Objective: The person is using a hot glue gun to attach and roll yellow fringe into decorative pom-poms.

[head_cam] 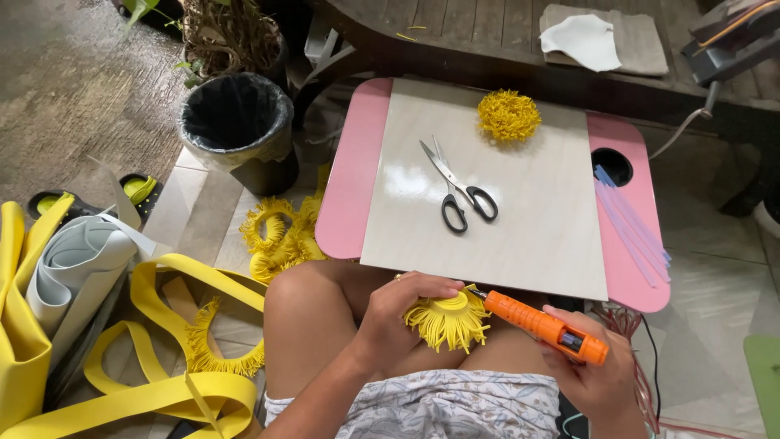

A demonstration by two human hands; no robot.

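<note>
Pink lap table (354, 175): scissors (457, 189), yellow pompom (509, 115). L hand (398, 313) grips fringed flower (448, 319); R hand (597, 375) clasps glue gun (543, 324).

Glue gun (543, 325): grip hidden inside right hand (597, 378) fingers, nozzle tip buried in yellow fringe (448, 319); fringe's near side covered by left hand (398, 313) fingers; right wrist cut off at bottom edge

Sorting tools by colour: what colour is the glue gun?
Orange, seen in the head view: the glue gun, held in the right hand.
</note>
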